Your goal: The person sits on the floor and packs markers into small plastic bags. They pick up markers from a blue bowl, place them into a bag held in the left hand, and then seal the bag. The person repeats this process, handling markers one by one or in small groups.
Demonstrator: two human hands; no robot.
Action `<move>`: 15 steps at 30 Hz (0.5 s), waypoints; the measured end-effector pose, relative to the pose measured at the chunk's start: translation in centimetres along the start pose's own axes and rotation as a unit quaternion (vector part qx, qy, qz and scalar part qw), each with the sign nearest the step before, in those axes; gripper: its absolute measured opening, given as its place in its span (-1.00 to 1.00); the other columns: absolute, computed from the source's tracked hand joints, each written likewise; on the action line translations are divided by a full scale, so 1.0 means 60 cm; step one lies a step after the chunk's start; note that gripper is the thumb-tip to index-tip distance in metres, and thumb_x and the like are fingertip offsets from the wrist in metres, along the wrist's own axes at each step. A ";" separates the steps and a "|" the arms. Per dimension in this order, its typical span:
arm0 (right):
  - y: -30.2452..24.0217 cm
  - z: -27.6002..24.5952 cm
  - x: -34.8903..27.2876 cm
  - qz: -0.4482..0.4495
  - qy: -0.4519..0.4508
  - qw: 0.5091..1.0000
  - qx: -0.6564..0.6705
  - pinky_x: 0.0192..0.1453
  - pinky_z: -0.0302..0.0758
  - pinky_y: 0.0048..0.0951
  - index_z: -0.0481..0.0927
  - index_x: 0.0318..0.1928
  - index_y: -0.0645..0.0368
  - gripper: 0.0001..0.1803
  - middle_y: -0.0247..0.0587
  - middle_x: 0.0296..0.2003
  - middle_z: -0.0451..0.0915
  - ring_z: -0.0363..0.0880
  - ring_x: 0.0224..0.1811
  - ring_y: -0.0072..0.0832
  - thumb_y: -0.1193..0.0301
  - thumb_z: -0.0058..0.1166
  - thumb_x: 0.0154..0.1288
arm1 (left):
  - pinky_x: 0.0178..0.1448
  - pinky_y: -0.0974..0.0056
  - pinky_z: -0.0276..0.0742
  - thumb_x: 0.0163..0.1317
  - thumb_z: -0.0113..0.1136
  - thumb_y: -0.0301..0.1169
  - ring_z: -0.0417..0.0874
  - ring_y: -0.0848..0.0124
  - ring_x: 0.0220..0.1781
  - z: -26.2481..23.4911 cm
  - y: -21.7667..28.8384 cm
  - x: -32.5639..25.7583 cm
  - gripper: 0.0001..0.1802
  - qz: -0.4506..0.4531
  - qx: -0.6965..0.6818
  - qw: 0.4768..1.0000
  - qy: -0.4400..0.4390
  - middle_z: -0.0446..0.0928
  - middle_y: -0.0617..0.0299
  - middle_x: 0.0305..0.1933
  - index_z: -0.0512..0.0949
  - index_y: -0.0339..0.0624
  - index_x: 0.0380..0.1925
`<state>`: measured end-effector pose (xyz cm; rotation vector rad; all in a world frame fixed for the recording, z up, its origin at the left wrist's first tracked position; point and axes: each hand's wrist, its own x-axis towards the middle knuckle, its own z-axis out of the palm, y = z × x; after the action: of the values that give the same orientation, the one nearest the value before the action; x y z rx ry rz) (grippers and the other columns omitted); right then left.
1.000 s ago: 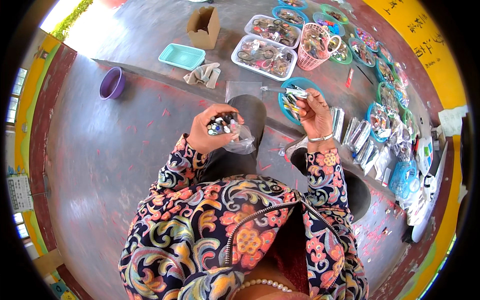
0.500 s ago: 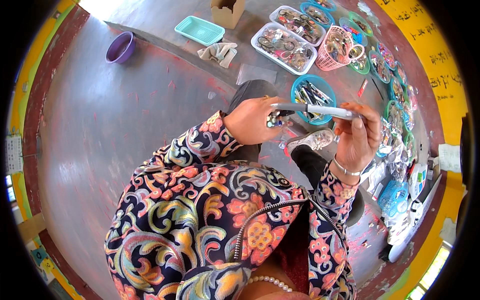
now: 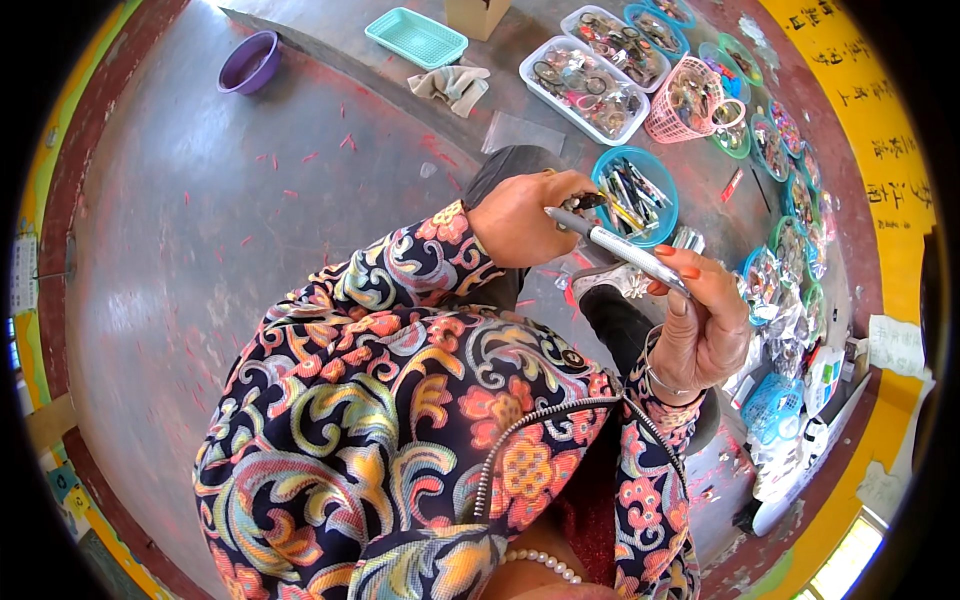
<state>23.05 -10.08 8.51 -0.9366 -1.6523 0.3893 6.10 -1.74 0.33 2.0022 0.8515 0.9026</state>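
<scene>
My right hand (image 3: 708, 325) pinches a silver-grey pen (image 3: 632, 252) by its right end, between thumb and fingers. The pen slants up and left, and its dark grey end lies close by my left hand (image 3: 522, 218); I cannot tell whether they touch. My left hand is closed round a bundle of pens (image 3: 583, 203), mostly hidden by the fingers, with only dark ends showing. Just beyond both hands, a round blue basket (image 3: 672, 215) on the floor holds several loose pens (image 3: 628, 190).
White trays (image 3: 612, 138), a pink basket (image 3: 655, 128) and several round baskets of small goods line the right side. Farther off are a mint tray (image 3: 440, 50), a cloth (image 3: 455, 88), a cardboard box (image 3: 478, 18) and a purple basin (image 3: 250, 65).
The pen has swung from nearly level to a slant, its right end coming nearer with my right hand. My left hand has shifted slightly right and turned, so the bundle's ends face differently.
</scene>
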 end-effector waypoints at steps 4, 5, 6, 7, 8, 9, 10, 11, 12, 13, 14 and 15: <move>-0.002 -0.004 0.001 -0.002 -0.023 1.000 -0.014 -0.32 0.52 -0.44 0.49 -0.26 0.27 -0.84 -0.03 -0.39 0.59 0.62 -0.36 -0.26 0.53 0.11 0.13 | -0.20 0.26 0.47 -0.14 0.30 -0.46 0.57 0.16 -0.29 -0.001 -0.002 0.001 -0.57 0.013 -0.009 1.000 0.008 0.52 0.09 -0.33 0.46 -0.17 -0.17; -0.002 -0.006 0.002 -0.002 -0.030 0.999 -0.014 -0.33 0.52 -0.44 0.49 -0.26 0.27 -0.85 -0.04 -0.40 0.59 0.63 -0.36 -0.26 0.53 0.11 0.13 | -0.20 0.26 0.47 -0.12 0.30 -0.46 0.57 0.16 -0.29 -0.001 -0.003 0.001 -0.58 0.016 -0.011 1.000 0.009 0.52 0.09 -0.34 0.46 -0.17 -0.17; -0.002 -0.006 0.003 -0.006 -0.036 0.999 -0.015 -0.33 0.52 -0.44 0.49 -0.27 0.27 -0.85 -0.04 -0.40 0.59 0.63 -0.36 -0.26 0.53 0.12 0.12 | -0.20 0.26 0.47 -0.11 0.29 -0.46 0.57 0.16 -0.29 0.000 -0.005 0.001 -0.59 0.011 -0.008 1.000 0.011 0.52 0.10 -0.34 0.46 -0.17 -0.17; -0.003 -0.007 0.003 -0.009 -0.042 0.999 -0.016 -0.33 0.52 -0.44 0.50 -0.28 0.27 -0.85 -0.03 -0.40 0.59 0.63 -0.37 -0.26 0.53 0.12 0.12 | -0.20 0.26 0.47 -0.10 0.29 -0.45 0.57 0.16 -0.29 0.002 -0.008 0.001 -0.60 0.007 -0.006 1.000 0.011 0.52 0.10 -0.33 0.46 -0.17 -0.18; -0.003 -0.008 0.003 -0.013 -0.048 0.999 -0.018 -0.34 0.53 -0.44 0.50 -0.29 0.27 -0.86 -0.03 -0.40 0.59 0.63 -0.37 -0.26 0.53 0.13 0.11 | -0.20 0.26 0.47 -0.09 0.28 -0.45 0.57 0.17 -0.29 0.004 -0.009 0.001 -0.61 0.002 -0.004 1.000 0.012 0.52 0.10 -0.33 0.46 -0.17 -0.18; -0.003 -0.009 0.002 -0.009 -0.048 0.999 -0.016 -0.34 0.53 -0.44 0.50 -0.30 0.28 -0.86 -0.03 -0.40 0.59 0.63 -0.37 -0.26 0.53 0.13 0.11 | -0.19 0.26 0.47 -0.08 0.28 -0.45 0.57 0.17 -0.28 0.004 -0.008 0.001 -0.61 -0.001 0.000 1.000 0.010 0.52 0.09 -0.33 0.46 -0.17 -0.18; -0.003 -0.009 0.002 -0.005 -0.048 0.999 -0.013 -0.34 0.53 -0.44 0.50 -0.30 0.28 -0.86 -0.03 -0.40 0.59 0.63 -0.36 -0.26 0.53 0.13 0.10 | -0.19 0.26 0.47 -0.08 0.27 -0.45 0.58 0.18 -0.28 0.002 -0.006 0.002 -0.62 -0.004 0.005 1.000 0.007 0.52 0.09 -0.32 0.46 -0.18 -0.18; -0.002 -0.010 0.002 -0.002 -0.048 0.999 -0.010 -0.34 0.53 -0.44 0.50 -0.31 0.28 -0.86 -0.03 -0.40 0.59 0.63 -0.36 -0.26 0.53 0.13 0.10 | -0.18 0.26 0.47 -0.07 0.27 -0.45 0.58 0.18 -0.27 0.001 -0.005 0.002 -0.62 -0.007 0.011 1.000 0.004 0.52 0.09 -0.32 0.46 -0.19 -0.18; -0.002 -0.011 0.001 -0.001 -0.043 0.999 -0.004 -0.34 0.53 -0.44 0.50 -0.30 0.28 -0.86 -0.03 -0.40 0.59 0.63 -0.37 -0.26 0.54 0.13 0.10 | -0.17 0.26 0.47 -0.07 0.27 -0.45 0.58 0.18 -0.27 0.000 -0.005 0.002 -0.62 -0.012 0.002 1.000 -0.001 0.52 0.09 -0.31 0.45 -0.19 -0.18; -0.003 -0.011 0.001 0.000 -0.040 0.999 0.002 -0.34 0.53 -0.44 0.49 -0.30 0.29 -0.86 -0.03 -0.40 0.59 0.63 -0.37 -0.25 0.54 0.13 0.10 | -0.16 0.26 0.47 -0.08 0.27 -0.45 0.58 0.19 -0.26 -0.003 -0.005 0.001 -0.61 -0.017 -0.007 1.000 -0.005 0.52 0.09 -0.30 0.45 -0.20 -0.18; -0.003 -0.011 0.002 0.000 -0.037 0.999 0.008 -0.34 0.53 -0.44 0.49 -0.30 0.29 -0.86 -0.03 -0.40 0.59 0.62 -0.37 -0.25 0.54 0.12 0.10 | -0.15 0.27 0.47 -0.08 0.27 -0.45 0.58 0.19 -0.25 -0.005 -0.005 0.001 -0.61 -0.022 -0.017 1.000 -0.008 0.52 0.08 -0.30 0.45 -0.20 -0.18; -0.003 -0.010 0.001 0.010 -0.019 0.999 0.024 -0.34 0.53 -0.43 0.49 -0.30 0.29 -0.86 -0.03 -0.40 0.59 0.62 -0.38 -0.25 0.55 0.12 0.10 | -0.14 0.26 0.47 -0.09 0.27 -0.45 0.58 0.19 -0.24 -0.006 -0.006 0.000 -0.59 -0.033 -0.020 0.999 -0.008 0.52 0.08 -0.28 0.44 -0.21 -0.17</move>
<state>23.50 -10.27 8.88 -0.9157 -1.6614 0.4615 5.73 -1.41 0.18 1.9335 0.8793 0.8578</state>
